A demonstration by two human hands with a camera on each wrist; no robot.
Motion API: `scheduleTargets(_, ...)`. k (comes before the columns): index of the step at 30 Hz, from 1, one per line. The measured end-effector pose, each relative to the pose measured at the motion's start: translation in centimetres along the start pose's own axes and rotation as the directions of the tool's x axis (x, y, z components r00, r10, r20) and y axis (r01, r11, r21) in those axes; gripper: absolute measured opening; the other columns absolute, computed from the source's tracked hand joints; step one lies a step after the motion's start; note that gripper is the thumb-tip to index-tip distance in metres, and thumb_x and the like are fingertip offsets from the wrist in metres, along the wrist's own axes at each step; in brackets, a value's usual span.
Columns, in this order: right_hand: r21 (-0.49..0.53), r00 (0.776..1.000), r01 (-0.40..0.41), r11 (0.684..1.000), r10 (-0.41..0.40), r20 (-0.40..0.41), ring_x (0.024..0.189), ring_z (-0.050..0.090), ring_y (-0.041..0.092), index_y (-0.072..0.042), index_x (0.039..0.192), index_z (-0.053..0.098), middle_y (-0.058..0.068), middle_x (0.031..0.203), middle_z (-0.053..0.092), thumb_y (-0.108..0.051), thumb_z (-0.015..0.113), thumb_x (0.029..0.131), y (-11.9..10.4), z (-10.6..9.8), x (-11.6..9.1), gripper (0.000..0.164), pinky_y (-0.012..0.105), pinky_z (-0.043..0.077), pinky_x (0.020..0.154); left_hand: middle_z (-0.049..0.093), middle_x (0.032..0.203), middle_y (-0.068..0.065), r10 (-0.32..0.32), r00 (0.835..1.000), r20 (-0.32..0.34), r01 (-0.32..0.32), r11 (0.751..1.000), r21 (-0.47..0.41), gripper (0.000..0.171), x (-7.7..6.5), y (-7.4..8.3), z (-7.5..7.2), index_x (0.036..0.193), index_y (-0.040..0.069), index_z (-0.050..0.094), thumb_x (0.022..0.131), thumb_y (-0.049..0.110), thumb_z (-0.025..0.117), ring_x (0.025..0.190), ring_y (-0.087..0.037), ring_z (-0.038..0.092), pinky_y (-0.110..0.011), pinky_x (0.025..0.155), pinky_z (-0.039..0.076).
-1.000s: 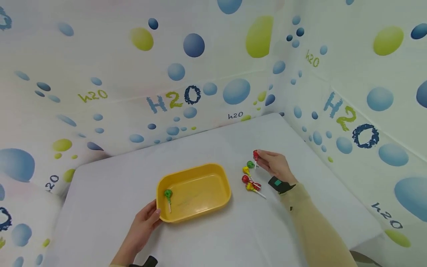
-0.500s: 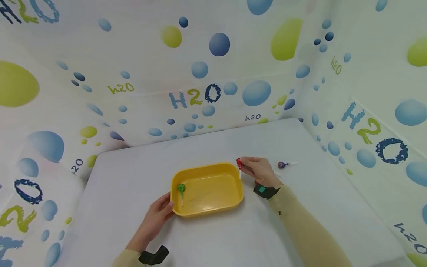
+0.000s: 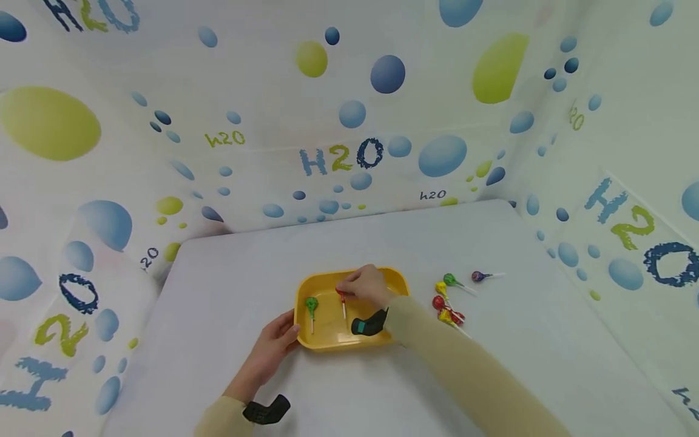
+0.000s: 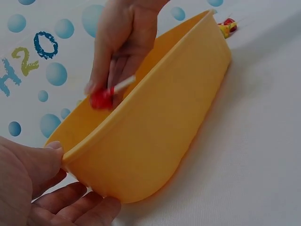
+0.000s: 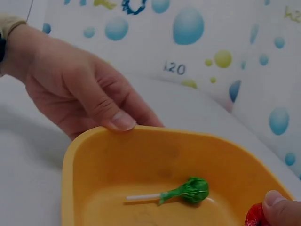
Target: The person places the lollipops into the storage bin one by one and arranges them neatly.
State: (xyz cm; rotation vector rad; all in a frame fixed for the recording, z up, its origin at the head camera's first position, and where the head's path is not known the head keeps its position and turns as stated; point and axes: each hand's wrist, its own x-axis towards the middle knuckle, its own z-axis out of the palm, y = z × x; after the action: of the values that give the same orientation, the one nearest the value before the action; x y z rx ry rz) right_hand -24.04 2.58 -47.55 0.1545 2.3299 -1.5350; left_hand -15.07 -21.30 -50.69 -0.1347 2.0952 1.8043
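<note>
A yellow plastic tray (image 3: pixel 333 346) stands on the white table. At its left end my left hand (image 3: pixel 273 345) grips the rim, thumb over the edge and fingers against the outer wall. My right hand (image 3: pixel 369 285) is over the tray's inside, pinching a red-wrapped lollipop (image 4: pixel 101 100) by its head. The lollipop's white stick points toward me in the head view; whether it touches the tray floor I cannot tell. A green-wrapped lollipop (image 5: pixel 194 190) lies in the tray's left part.
Right of the tray lie loose lollipops: a green one (image 3: pixel 449 279), a yellow one (image 3: pixel 441 287), a red one (image 3: pixel 438 302), and more red and yellow ones bunched together. A dark purple lollipop (image 3: pixel 478 277) lies farther right. Printed fabric walls (image 3: pixel 262 91) border the table (image 3: pixel 240 267).
My right hand has carried the red lollipop leftward from beside the loose ones into the tray. My left hand keeps its grip on the rim. The head view has turned right.
</note>
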Motion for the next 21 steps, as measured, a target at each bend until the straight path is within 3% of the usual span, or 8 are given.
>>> scheduleTargets(3,-0.166,0.999,0.044,0.985,-0.047,-0.013,0.067,0.073,0.013,-0.003,0.089,0.083,0.007,0.077,0.079,-0.021,0.083,0.087,-0.5,1.9,0.5,0.019,0.021,0.06,0.067,0.045,0.155,-0.028,0.008,1.0,-0.01,-0.008,1.0,-0.014,0.052,0.0,0.0,0.0,0.155,-0.005,0.035,0.107,0.005,0.05,0.133,-0.037,0.057,-0.041,0.104,0.056)
scheduleTargets(6,-0.242,0.998,0.061,0.968,-0.065,-0.008,0.059,0.064,0.01,-0.004,0.078,0.082,0.003,0.065,0.073,-0.02,0.084,0.086,-1.0,3.4,1.0,0.018,0.019,0.051,0.056,0.047,0.154,-0.027,0.009,1.0,-0.021,-0.01,1.0,-0.022,0.051,-0.1,0.0,0.0,0.154,-0.005,0.036,0.106,0.005,0.05,0.132,-0.037,0.058,-0.043,0.104,0.057)
scheduleTargets(10,-0.331,0.995,0.093,0.939,-0.102,-0.012,0.046,0.042,0.012,-0.004,0.059,0.072,-0.003,0.047,0.052,-0.019,0.083,0.086,-0.8,4.6,1.5,0.033,0.02,0.029,0.043,0.048,0.154,-0.027,0.011,1.0,-0.022,-0.011,1.0,-0.008,0.051,0.0,0.0,0.2,0.154,-0.004,0.036,0.107,0.007,0.051,0.131,-0.037,0.059,-0.044,0.103,0.057)
scheduleTargets(13,-0.387,0.988,0.125,0.913,-0.148,-0.03,0.04,0.034,0.011,-0.007,0.051,0.064,-0.005,0.041,0.042,-0.018,0.083,0.086,-0.5,5.6,1.7,0.042,0.021,0.022,0.04,0.048,0.154,-0.026,0.011,1.0,-0.016,-0.011,1.0,0.006,0.052,0.1,-0.1,0.1,0.155,-0.004,0.037,0.107,0.008,0.051,0.131,-0.036,0.059,-0.042,0.102,0.058)
scheduleTargets(21,-0.45,0.989,0.113,0.886,-0.143,-0.033,0.044,0.036,0.014,-0.011,0.051,0.048,-0.003,0.047,0.032,-0.018,0.083,0.086,-1.0,7.1,1.9,0.05,0.022,0.029,0.043,0.048,0.155,-0.024,0.008,1.0,-0.008,-0.008,1.0,0.01,0.052,0.3,-0.5,-0.3,0.155,-0.002,0.037,0.107,0.009,0.051,0.132,-0.035,0.059,-0.039,0.102,0.058)
